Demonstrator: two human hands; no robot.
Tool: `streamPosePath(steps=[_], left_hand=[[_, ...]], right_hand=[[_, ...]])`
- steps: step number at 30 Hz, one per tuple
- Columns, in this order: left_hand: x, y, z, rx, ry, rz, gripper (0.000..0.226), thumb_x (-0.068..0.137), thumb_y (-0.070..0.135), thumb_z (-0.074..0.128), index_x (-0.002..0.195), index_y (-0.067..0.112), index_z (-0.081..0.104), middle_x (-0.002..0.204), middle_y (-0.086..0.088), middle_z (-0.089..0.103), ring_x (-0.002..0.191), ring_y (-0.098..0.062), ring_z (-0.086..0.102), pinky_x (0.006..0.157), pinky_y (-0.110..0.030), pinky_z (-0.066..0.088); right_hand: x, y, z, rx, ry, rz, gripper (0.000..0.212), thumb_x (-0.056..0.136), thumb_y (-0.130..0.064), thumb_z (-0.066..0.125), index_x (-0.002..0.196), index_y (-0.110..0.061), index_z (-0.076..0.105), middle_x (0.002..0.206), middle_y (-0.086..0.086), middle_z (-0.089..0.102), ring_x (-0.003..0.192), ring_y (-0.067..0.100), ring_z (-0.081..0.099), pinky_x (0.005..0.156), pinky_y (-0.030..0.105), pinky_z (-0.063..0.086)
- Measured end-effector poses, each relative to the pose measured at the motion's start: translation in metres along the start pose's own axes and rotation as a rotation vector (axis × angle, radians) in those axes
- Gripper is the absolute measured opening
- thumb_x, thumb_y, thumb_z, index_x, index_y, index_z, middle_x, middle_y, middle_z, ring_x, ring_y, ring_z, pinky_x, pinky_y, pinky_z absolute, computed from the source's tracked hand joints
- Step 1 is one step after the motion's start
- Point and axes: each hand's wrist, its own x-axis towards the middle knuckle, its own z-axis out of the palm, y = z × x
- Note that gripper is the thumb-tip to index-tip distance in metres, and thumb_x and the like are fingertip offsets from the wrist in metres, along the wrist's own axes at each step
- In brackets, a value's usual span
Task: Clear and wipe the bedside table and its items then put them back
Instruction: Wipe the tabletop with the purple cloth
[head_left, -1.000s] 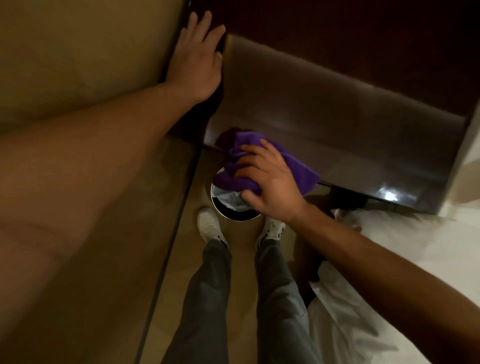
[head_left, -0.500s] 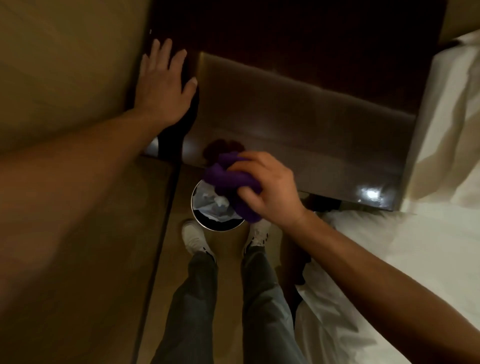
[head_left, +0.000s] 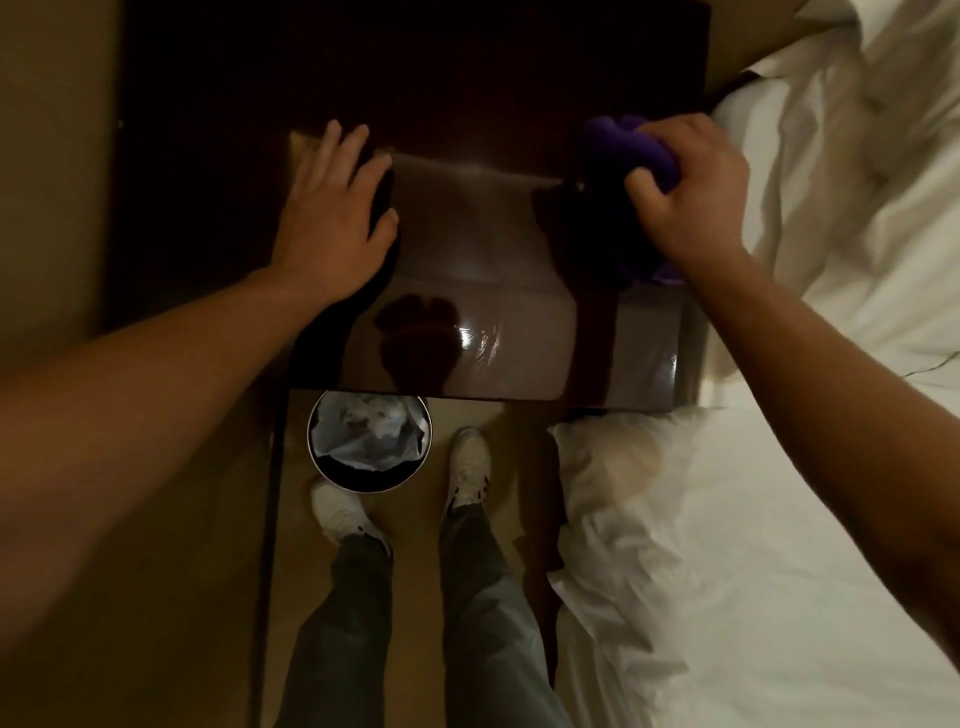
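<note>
The dark glossy bedside table (head_left: 483, 291) fills the middle of the view, with nothing standing on its top. My left hand (head_left: 332, 223) lies flat with spread fingers on the table's far left corner. My right hand (head_left: 685, 192) grips a bunched purple cloth (head_left: 623, 150) at the table's far right corner, close to the bed. Part of the cloth sticks out below my wrist. The table's shiny top reflects my hands and a light.
A round bin (head_left: 370, 439) with crumpled plastic inside stands on the floor in front of the table, by my white shoes (head_left: 467, 465). A white bed with rumpled sheets (head_left: 779, 519) lies along the right. A wall and a dark panel (head_left: 197, 156) lie to the left.
My right hand has carried the purple cloth from the table's front left edge above the bin across to the far right corner. My left hand stays at the far left corner.
</note>
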Motion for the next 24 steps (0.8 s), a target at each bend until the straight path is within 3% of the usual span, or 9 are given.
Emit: streamPosePath(steps=[2, 5, 8, 18, 24], left_hand=[[-0.001, 0.007, 0.006, 0.021, -0.024, 0.022, 0.055, 0.105, 0.035, 0.043, 0.154, 0.012, 0.033, 0.168, -0.012, 0.016, 0.157, -0.032, 0.004, 0.127, -0.049, 0.006], [-0.002, 0.012, 0.011, 0.052, -0.026, 0.022, 0.056, 0.105, 0.035, 0.043, 0.154, 0.011, 0.032, 0.168, -0.013, 0.016, 0.156, -0.032, 0.006, 0.127, -0.049, 0.005], [-0.002, 0.012, 0.011, 0.061, -0.017, 0.014, 0.055, 0.105, 0.034, 0.042, 0.154, 0.011, 0.032, 0.168, -0.013, 0.016, 0.156, -0.032, 0.007, 0.127, -0.049, 0.006], [-0.006, 0.014, 0.002, 0.040, -0.046, 0.014, 0.056, 0.106, 0.033, 0.041, 0.156, 0.010, 0.032, 0.168, -0.013, 0.015, 0.157, -0.031, 0.007, 0.127, -0.048, 0.007], [-0.032, 0.011, -0.003, -0.234, 0.011, -0.054, 0.046, 0.104, 0.021, 0.045, 0.147, 0.006, 0.049, 0.166, -0.009, 0.026, 0.156, -0.026, 0.013, 0.126, -0.045, 0.018]], right_hand=[[0.007, 0.017, 0.011, -0.038, -0.053, 0.008, 0.040, 0.094, -0.031, 0.056, 0.130, -0.017, 0.067, 0.131, 0.009, 0.065, 0.119, 0.027, 0.059, 0.101, 0.024, 0.038], [0.014, 0.030, 0.032, -0.112, -0.188, -0.008, 0.053, 0.098, -0.044, 0.050, 0.147, -0.022, 0.054, 0.155, 0.005, 0.049, 0.144, 0.030, 0.041, 0.120, 0.034, 0.026], [0.009, 0.032, 0.046, -0.129, -0.299, -0.022, 0.066, 0.093, -0.057, 0.046, 0.152, -0.029, 0.047, 0.164, 0.005, 0.037, 0.155, 0.030, 0.025, 0.124, 0.051, 0.021], [-0.104, -0.003, 0.060, -0.024, -0.252, -0.112, 0.056, 0.088, -0.047, 0.060, 0.141, -0.027, 0.060, 0.159, 0.007, 0.044, 0.154, 0.034, 0.027, 0.125, 0.056, 0.016], [-0.153, -0.072, 0.091, 0.146, -0.248, -0.113, 0.051, 0.082, -0.033, 0.069, 0.131, -0.020, 0.068, 0.147, 0.007, 0.058, 0.151, 0.036, 0.033, 0.124, 0.058, 0.020]])
